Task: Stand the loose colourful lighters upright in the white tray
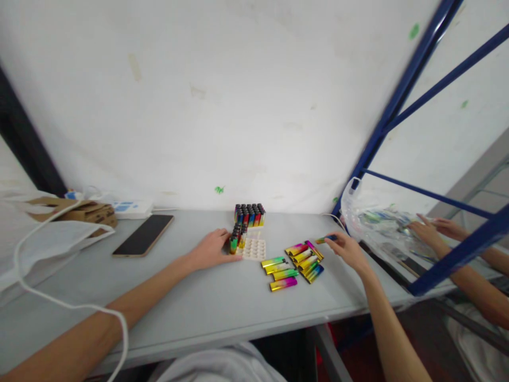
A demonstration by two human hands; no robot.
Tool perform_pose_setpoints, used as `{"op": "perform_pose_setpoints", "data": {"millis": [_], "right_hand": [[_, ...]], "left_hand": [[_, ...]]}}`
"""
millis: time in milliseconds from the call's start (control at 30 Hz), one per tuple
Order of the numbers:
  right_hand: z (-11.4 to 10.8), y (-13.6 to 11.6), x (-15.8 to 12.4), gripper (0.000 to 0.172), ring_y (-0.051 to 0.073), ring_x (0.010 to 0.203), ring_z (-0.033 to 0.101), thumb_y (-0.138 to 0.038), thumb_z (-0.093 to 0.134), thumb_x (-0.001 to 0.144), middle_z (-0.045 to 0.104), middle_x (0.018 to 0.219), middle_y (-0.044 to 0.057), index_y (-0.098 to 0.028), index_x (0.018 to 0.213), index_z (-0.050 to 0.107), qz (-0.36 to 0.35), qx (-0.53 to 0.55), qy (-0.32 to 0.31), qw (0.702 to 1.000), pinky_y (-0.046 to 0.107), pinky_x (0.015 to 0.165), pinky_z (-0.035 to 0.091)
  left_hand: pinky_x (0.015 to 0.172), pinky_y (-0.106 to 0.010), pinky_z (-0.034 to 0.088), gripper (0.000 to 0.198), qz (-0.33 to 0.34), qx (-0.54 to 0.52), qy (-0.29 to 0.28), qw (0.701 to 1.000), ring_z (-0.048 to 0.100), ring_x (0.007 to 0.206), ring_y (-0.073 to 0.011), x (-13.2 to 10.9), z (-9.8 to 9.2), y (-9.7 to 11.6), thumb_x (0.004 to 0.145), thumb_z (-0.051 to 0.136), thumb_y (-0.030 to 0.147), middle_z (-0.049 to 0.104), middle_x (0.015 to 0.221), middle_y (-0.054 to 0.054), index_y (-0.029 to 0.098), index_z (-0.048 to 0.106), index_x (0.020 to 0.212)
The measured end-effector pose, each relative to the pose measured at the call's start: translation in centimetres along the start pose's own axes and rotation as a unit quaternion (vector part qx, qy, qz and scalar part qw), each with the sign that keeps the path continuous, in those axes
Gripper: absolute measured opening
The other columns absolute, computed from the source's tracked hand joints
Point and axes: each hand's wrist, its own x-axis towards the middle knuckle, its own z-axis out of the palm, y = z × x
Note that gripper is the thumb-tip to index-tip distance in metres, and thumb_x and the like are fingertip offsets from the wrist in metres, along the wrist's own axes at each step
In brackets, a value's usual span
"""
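My left hand (212, 248) rests on the grey table (199, 302), fingers curled against the left edge of a white tray (254, 248) that holds a few upright lighters (237, 237). My right hand (347, 248) reaches to the right of a loose pile of rainbow-coloured lighters (296, 262) and pinches one lighter (325, 239) at its fingertips. A second, full block of upright lighters (249, 214) stands behind the tray near the wall.
A phone (143, 234) lies face up at the left, beside a cardboard piece (85, 211), a power strip (129, 207) and a white cable (47, 297). A blue metal frame (397, 106) rises at the right. Another person's hands (431, 231) work at a plastic bag (377, 220).
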Motion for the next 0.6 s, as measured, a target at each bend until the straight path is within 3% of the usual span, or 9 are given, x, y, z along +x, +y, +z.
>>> {"op": "perform_pose_setpoints", "data": {"millis": [100,200,300,400,467,600], "right_hand": [[2.0,-2.4,1.6,0.057,0.02,0.061,0.054,-0.079,0.069,0.085,0.056,0.062,0.0,-0.025,0.071,0.055,-0.022,0.138,0.046,0.989,0.035,0.064,0.047],[4.9,-5.8,3.4,0.06,0.021,0.068,0.059,-0.083,0.071,0.081,0.061,0.071,0.002,-0.025,0.078,0.057,-0.016,0.252,0.06,0.966,0.035,0.067,0.053],[7.7,-9.5,5.2,0.061,0.022,0.08,0.068,-0.082,0.074,0.08,0.072,0.092,0.007,-0.024,0.093,0.061,-0.015,0.349,-0.015,0.937,0.038,0.075,0.059],[10.1,-12.9,6.2,0.06,0.019,0.076,0.069,-0.08,0.072,0.085,0.075,0.093,0.006,-0.025,0.105,0.059,-0.051,0.384,-0.09,0.917,0.037,0.076,0.06],[11.7,-14.4,6.4,0.062,0.015,0.064,0.062,-0.08,0.07,0.086,0.068,0.079,-0.001,-0.026,0.111,0.058,-0.073,0.388,-0.106,0.913,0.031,0.066,0.055],[15.2,-15.5,5.8,0.062,0.01,0.044,0.028,-0.089,0.056,0.088,0.032,0.058,-0.013,-0.028,0.098,0.051,-0.052,0.356,-0.091,0.928,0.022,0.043,0.027]], "left_hand": [[0.092,-0.042,0.057,0.065,-0.004,0.003,-0.005,1.0,0.071,0.098,-0.0338,-0.1,0.0,0.0,0.082,0.073,0.084,0.073,0.106,-0.012,0.022,0.073,0.1],[0.091,-0.042,0.057,0.064,-0.003,0.002,-0.006,1.0,0.072,0.098,-0.0338,-0.2,-0.1,0.0,0.082,0.073,0.083,0.074,0.107,-0.011,0.022,0.073,0.101],[0.091,-0.042,0.056,0.063,-0.002,0.001,-0.002,1.0,0.072,0.098,-0.0342,-0.2,0.0,0.0,0.082,0.075,0.083,0.074,0.106,-0.011,0.022,0.073,0.101],[0.09,-0.043,0.056,0.064,0.001,-0.006,0.004,1.0,0.071,0.097,-0.0347,-0.2,0.1,-0.1,0.081,0.075,0.083,0.074,0.105,-0.011,0.022,0.074,0.1],[0.09,-0.043,0.057,0.065,0.003,-0.01,0.005,1.0,0.071,0.097,-0.0344,-0.2,0.1,-0.2,0.08,0.075,0.084,0.074,0.105,-0.012,0.022,0.074,0.1],[0.09,-0.043,0.056,0.064,0.002,-0.01,0.005,1.0,0.07,0.096,-0.034,-0.1,0.1,-0.1,0.079,0.076,0.083,0.073,0.103,-0.011,0.022,0.073,0.097]]}}
